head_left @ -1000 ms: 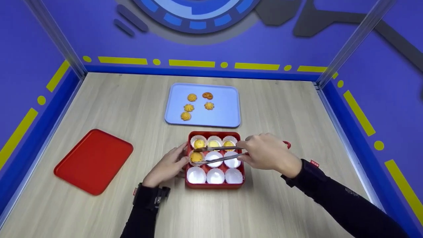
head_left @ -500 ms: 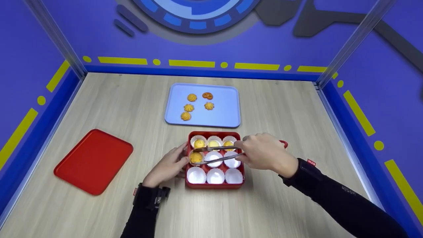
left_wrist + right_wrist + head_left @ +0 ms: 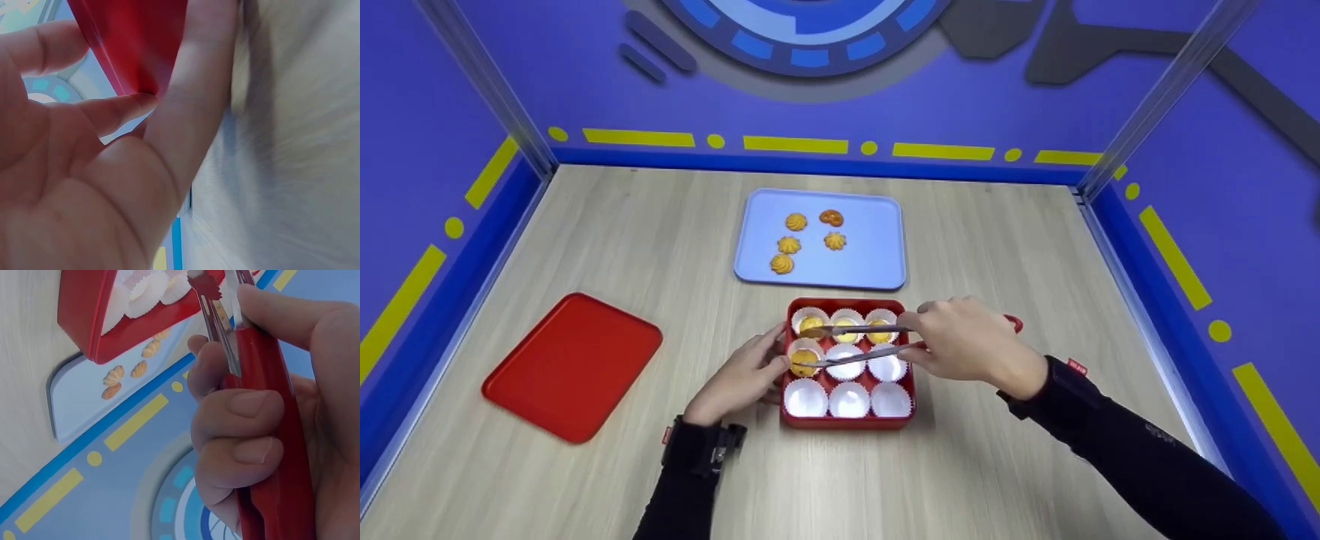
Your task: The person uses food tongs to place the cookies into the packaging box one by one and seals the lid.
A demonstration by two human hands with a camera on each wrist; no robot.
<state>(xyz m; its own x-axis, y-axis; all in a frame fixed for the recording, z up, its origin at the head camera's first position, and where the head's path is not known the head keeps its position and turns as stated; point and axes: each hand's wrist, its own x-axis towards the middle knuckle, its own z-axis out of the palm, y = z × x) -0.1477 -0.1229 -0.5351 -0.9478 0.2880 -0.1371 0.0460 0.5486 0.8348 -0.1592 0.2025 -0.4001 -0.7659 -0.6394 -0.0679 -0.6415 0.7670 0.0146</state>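
Found the fingers (image 3: pixel 225 455) of the right hand (image 3: pixel 964 341) curled firmly round the red handle (image 3: pixel 292 472) of a pair of metal tongs (image 3: pixel 866 355), with the thumb near the junction of handle and metal. Recorded the tong arms as parted, reaching leftward across the red box (image 3: pixel 847 423). Located the upper tip over the cup at the back left, the lower tip over a yellow cookie (image 3: pixel 804 355) in the left cup of the middle row. Cannot tell from these views whether actual contact exists between tip and cookie.

Observed the left hand (image 3: pixel 739 375) at the left side of the box, with fingers extended, spaced apart and touching the outer wall.

Counted nine white paper cups (image 3: pixel 805 397) inside the box, in three rows of three. Noted yellow pieces (image 3: pixel 879 334) in all three cups of the back row; saw white interiors in the other five.

Sighted a pale blue tray (image 3: pixel 874 259) beyond the box, bearing four ridged cookies (image 3: pixel 781 263) and one pretzel-shaped piece (image 3: pixel 831 217). Logged a flat red panel (image 3: pixel 574 367) lying askew on the wood-grain table (image 3: pixel 697 225), well apart from the box, on the left. Also noted black sleeves (image 3: pixel 1117 442) on both arms and a purple-blue back wall (image 3: pixel 847 112) with yellow markings (image 3: pixel 795 143).
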